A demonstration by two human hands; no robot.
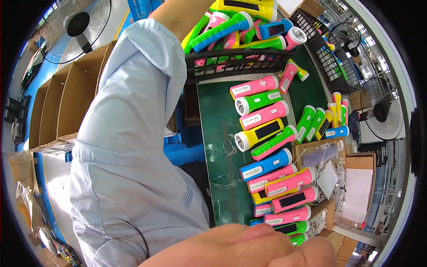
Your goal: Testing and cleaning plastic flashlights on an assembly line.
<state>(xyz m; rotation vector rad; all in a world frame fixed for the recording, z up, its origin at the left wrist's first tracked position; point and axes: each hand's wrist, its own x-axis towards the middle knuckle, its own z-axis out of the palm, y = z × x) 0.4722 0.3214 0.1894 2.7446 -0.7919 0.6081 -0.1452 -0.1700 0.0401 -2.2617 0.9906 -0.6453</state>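
My left arm [133, 89], in a pale blue sleeve rolled up at the elbow, reaches forward. Its bare forearm [184, 15] runs out past the top edge, so my left hand is out of the picture. Closest to that forearm is a black slotted crate [242, 62], heaped with flashlights such as a blue-and-green one [221, 32] and a yellow one [244, 9]. My right hand does not show anywhere. On the green tabletop [218, 133] a column of pink, green, yellow and blue flashlights lies side by side, including a blue one [266, 164] and a pink one [293, 199].
More flashlights [307, 124] lie to the right of the column. Beyond them stand a cardboard box of white cables [333, 178] and a second black crate [327, 53]. Divided cardboard [71, 98] and a fan [78, 24] are at left; another fan [380, 111] stands at right.
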